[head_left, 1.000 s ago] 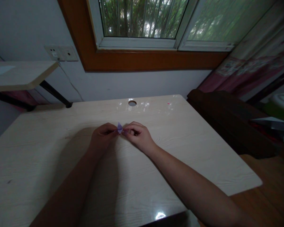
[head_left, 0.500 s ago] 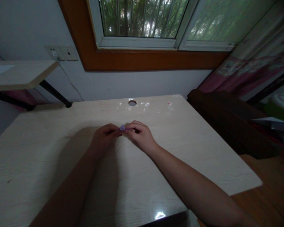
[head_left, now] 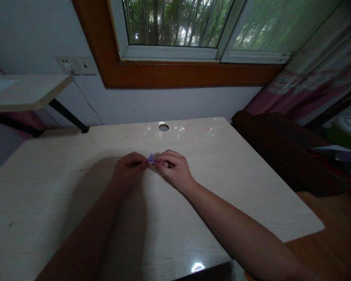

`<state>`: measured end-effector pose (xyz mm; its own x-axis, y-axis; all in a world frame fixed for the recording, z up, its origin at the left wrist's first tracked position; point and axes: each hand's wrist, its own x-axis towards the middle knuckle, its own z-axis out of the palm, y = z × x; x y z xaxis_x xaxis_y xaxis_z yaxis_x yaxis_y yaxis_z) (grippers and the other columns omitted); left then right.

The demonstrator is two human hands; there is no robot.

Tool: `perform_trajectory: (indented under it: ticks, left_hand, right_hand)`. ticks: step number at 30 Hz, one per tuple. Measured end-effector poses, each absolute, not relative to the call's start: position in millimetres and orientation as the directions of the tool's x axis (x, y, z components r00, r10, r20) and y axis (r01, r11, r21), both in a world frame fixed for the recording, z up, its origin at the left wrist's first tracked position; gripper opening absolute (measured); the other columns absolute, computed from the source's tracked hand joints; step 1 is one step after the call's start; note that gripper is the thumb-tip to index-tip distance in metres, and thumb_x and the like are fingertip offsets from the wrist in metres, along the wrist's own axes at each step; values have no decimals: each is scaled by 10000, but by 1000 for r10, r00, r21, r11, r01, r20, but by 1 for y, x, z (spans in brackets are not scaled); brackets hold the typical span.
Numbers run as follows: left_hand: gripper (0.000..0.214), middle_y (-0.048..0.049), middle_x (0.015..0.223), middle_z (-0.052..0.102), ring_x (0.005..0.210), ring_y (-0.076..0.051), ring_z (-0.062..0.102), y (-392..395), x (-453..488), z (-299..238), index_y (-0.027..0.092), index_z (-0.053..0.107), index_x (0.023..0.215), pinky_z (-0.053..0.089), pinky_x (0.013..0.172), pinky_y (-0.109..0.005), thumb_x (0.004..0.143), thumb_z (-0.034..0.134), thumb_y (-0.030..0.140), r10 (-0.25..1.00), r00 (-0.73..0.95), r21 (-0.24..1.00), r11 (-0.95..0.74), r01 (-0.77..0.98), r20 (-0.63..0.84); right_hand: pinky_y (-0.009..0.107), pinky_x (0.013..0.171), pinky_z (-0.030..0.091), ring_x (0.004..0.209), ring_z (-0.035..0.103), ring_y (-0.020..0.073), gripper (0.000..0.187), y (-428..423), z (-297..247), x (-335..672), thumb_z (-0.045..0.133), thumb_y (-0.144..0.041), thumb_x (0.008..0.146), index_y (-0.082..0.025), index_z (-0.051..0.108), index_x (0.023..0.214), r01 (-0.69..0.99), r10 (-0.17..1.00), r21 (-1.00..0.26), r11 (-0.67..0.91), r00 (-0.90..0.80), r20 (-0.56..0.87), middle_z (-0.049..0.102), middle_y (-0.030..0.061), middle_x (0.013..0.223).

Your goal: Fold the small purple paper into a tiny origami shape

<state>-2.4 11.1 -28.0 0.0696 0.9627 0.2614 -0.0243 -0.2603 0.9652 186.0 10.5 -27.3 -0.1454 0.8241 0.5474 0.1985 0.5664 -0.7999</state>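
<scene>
Wall sockets [head_left: 85,65] sit left of a brown-framed window [head_left: 172,54], a curtain [head_left: 302,74] right.

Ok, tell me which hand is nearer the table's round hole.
Right. The right hand is almost directly in front of the hole; the left hand is in front but farther left.

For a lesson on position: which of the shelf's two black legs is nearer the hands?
The right black leg: it stands closer to the left hand, which pinches the purple piece. The other leg stands farther left.
</scene>
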Motion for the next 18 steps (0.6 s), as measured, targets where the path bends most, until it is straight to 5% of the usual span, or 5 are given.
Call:
perform_trajectory:
  ticks: [18]
  left_hand:
    - [128,-25,743,703,701,-144,623,12,-4,-25,194,753,750,501,667,-249,733,812,307,937,60,928,-350,130,345]
  right_hand:
    - [257,599,420,633,513,117,97,13,-28,185,726,-306,839,-222,742,886,193,858,-836,513,-152,491,592,7,743]
